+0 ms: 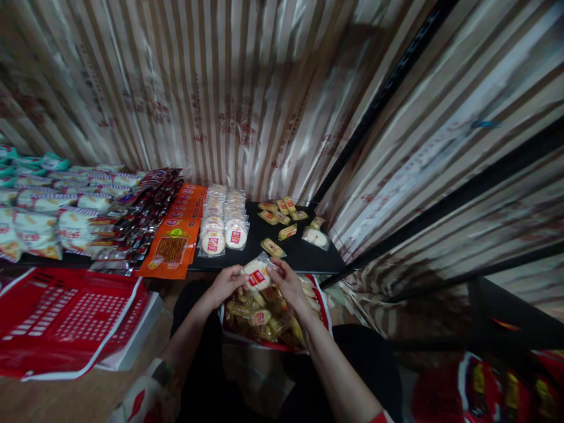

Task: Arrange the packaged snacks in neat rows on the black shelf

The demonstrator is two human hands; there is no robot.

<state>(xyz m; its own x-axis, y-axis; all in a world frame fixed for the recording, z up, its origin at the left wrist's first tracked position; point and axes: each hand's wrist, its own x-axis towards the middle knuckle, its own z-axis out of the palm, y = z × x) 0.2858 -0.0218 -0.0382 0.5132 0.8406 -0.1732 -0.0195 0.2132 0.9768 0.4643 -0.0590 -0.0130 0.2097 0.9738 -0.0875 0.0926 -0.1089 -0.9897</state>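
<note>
Between my two hands is a clear packet of white round rice crackers [257,277] with a red label. My left hand [230,284] pinches its left edge, and my right hand [286,283] grips the right side. Just below them a red basket [326,311] with a white rim sits between my knees, full of yellow-wrapped snacks [264,320]. Ahead on the black shelf [220,263], two rows of similar cracker packets [224,226] stand lined up. To their right lie several small yellow snack packets [282,216] and one white packet [315,237].
Left of the cracker rows are orange snack bags [176,235], dark shiny packets [150,217] and white pouches [44,223]. A red perforated basket [66,317] lies at the left. Black metal poles [383,88] slant across the right, before a striped sheet [220,88].
</note>
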